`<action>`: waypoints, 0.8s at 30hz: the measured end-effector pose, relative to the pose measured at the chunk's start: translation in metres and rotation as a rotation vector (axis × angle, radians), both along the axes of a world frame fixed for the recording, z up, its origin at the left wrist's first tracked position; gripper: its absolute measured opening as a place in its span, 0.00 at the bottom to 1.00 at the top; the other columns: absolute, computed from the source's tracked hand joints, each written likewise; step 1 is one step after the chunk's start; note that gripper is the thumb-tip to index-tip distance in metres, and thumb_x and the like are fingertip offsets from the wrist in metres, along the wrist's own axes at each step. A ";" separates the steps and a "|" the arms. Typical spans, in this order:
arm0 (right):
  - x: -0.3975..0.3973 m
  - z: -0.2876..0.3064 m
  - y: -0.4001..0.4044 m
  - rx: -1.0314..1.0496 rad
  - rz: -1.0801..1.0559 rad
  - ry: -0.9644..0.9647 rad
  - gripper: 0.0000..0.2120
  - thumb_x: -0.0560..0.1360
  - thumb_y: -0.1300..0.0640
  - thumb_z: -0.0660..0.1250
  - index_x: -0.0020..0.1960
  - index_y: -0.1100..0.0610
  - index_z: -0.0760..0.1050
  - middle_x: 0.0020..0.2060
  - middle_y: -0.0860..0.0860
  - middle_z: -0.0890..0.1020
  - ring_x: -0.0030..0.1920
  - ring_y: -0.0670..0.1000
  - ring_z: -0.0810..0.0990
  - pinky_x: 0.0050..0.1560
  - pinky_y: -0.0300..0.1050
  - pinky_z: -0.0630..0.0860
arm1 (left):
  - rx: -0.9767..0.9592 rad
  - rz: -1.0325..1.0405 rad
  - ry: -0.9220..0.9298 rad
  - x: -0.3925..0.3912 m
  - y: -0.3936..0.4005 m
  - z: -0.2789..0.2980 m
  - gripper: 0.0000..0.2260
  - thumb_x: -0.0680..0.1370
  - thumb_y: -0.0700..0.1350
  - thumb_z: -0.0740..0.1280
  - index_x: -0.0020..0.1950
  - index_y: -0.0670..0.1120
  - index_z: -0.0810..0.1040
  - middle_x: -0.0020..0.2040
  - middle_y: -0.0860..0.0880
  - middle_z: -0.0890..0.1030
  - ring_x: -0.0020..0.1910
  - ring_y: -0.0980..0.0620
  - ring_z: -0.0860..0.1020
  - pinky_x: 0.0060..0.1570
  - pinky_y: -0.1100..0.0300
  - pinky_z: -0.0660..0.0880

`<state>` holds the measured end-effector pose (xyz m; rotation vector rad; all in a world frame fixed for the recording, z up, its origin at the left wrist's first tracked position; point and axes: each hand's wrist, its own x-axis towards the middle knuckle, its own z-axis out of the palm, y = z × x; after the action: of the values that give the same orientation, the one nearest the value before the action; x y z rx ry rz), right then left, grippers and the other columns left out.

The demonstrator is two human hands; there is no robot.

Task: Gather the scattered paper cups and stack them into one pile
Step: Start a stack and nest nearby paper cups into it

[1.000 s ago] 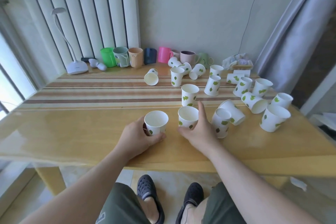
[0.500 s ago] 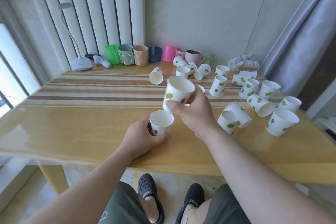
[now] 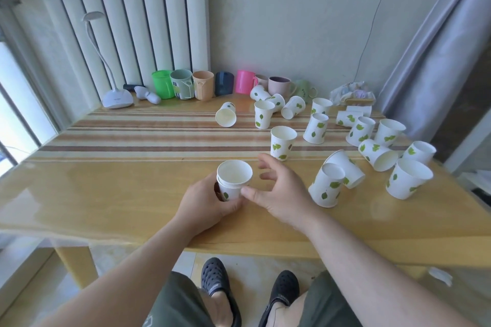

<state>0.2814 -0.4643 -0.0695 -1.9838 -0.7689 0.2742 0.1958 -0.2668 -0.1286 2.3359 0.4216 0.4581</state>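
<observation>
While my left hand (image 3: 210,203) grips a two-high stack of white paper cups with green leaf prints (image 3: 233,180) near the front of the glossy wooden tabletop (image 3: 111,183), my right hand (image 3: 279,191) hovers beside it, fingers spread and released. More leaf-print paper cups (image 3: 283,142) lie scattered to the right, some upright, some tipped over. Brown stripes cross the far half of the surface. Against the pale wall I see a row of coloured plastic mugs (image 3: 203,84), a white desk lamp (image 3: 117,97), and a white ribbed radiator (image 3: 138,18).
</observation>
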 end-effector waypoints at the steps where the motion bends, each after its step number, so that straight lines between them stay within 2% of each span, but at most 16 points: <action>1: 0.006 0.006 -0.013 0.010 -0.029 -0.088 0.37 0.70 0.43 0.80 0.77 0.42 0.72 0.65 0.37 0.78 0.63 0.39 0.78 0.60 0.38 0.77 | -0.031 0.001 0.035 0.002 0.002 0.003 0.19 0.66 0.68 0.78 0.49 0.64 0.77 0.45 0.67 0.82 0.46 0.65 0.80 0.36 0.66 0.72; 3: 0.026 0.020 -0.041 0.009 -0.126 -0.356 0.29 0.72 0.51 0.80 0.72 0.47 0.78 0.60 0.42 0.80 0.59 0.45 0.79 0.61 0.40 0.76 | -0.101 -0.008 0.098 0.010 0.005 0.011 0.21 0.63 0.69 0.79 0.48 0.62 0.79 0.43 0.65 0.84 0.44 0.64 0.80 0.39 0.61 0.75; 5: 0.054 0.037 -0.066 -0.121 -0.229 -0.557 0.24 0.74 0.52 0.78 0.69 0.48 0.81 0.60 0.46 0.81 0.62 0.54 0.75 0.66 0.43 0.69 | -0.117 -0.035 0.119 0.022 0.001 0.016 0.20 0.63 0.67 0.81 0.47 0.61 0.80 0.42 0.68 0.83 0.43 0.68 0.80 0.37 0.62 0.72; 6: 0.067 0.045 -0.076 -0.239 -0.260 -0.550 0.25 0.74 0.49 0.77 0.71 0.46 0.80 0.64 0.47 0.80 0.67 0.57 0.72 0.68 0.45 0.67 | -0.111 -0.041 0.115 0.029 -0.004 0.018 0.19 0.64 0.66 0.81 0.46 0.60 0.80 0.40 0.67 0.83 0.42 0.68 0.79 0.36 0.63 0.71; 9: 0.096 0.054 -0.095 -0.677 -0.212 -0.322 0.33 0.74 0.40 0.73 0.78 0.35 0.70 0.76 0.48 0.71 0.77 0.59 0.64 0.72 0.54 0.67 | -0.127 -0.032 0.080 0.051 -0.021 0.023 0.21 0.64 0.67 0.81 0.47 0.57 0.80 0.40 0.56 0.83 0.41 0.59 0.80 0.36 0.61 0.72; 12: 0.105 0.041 -0.099 -0.861 -0.107 -0.184 0.42 0.73 0.38 0.73 0.82 0.30 0.58 0.82 0.50 0.63 0.78 0.58 0.68 0.68 0.53 0.73 | -0.171 -0.030 0.041 0.072 -0.030 0.027 0.23 0.64 0.67 0.80 0.50 0.57 0.79 0.46 0.51 0.83 0.44 0.53 0.80 0.41 0.57 0.75; 14: 0.107 0.027 -0.098 -0.848 -0.096 -0.145 0.41 0.73 0.41 0.73 0.81 0.30 0.58 0.78 0.50 0.66 0.71 0.56 0.74 0.61 0.52 0.77 | -0.168 -0.015 0.032 0.082 -0.030 0.027 0.22 0.65 0.66 0.79 0.50 0.57 0.78 0.44 0.52 0.82 0.43 0.54 0.79 0.40 0.57 0.74; 17: 0.108 0.012 -0.098 -0.762 -0.102 -0.166 0.30 0.72 0.44 0.73 0.71 0.36 0.65 0.67 0.47 0.73 0.57 0.51 0.79 0.51 0.50 0.80 | -0.151 0.008 0.045 0.088 -0.024 0.024 0.21 0.66 0.65 0.80 0.48 0.57 0.77 0.40 0.55 0.78 0.39 0.55 0.76 0.36 0.57 0.71; 21: 0.117 0.007 -0.100 -0.712 -0.096 -0.154 0.26 0.70 0.43 0.75 0.63 0.36 0.67 0.60 0.47 0.75 0.55 0.52 0.80 0.51 0.52 0.82 | -0.114 0.015 0.075 0.084 -0.012 0.016 0.21 0.64 0.69 0.77 0.49 0.60 0.76 0.42 0.57 0.82 0.43 0.58 0.79 0.38 0.59 0.73; 24: 0.120 0.009 -0.093 -0.325 -0.273 -0.094 0.24 0.65 0.42 0.79 0.53 0.38 0.67 0.52 0.44 0.77 0.47 0.50 0.81 0.38 0.48 0.76 | -0.105 0.016 0.060 0.085 -0.006 0.017 0.22 0.62 0.71 0.76 0.49 0.63 0.76 0.43 0.58 0.82 0.44 0.60 0.79 0.38 0.60 0.72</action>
<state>0.4010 -0.5570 -0.0607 -2.3941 -0.5255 0.1507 0.2807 -0.2733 -0.1115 2.2502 0.4813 0.3654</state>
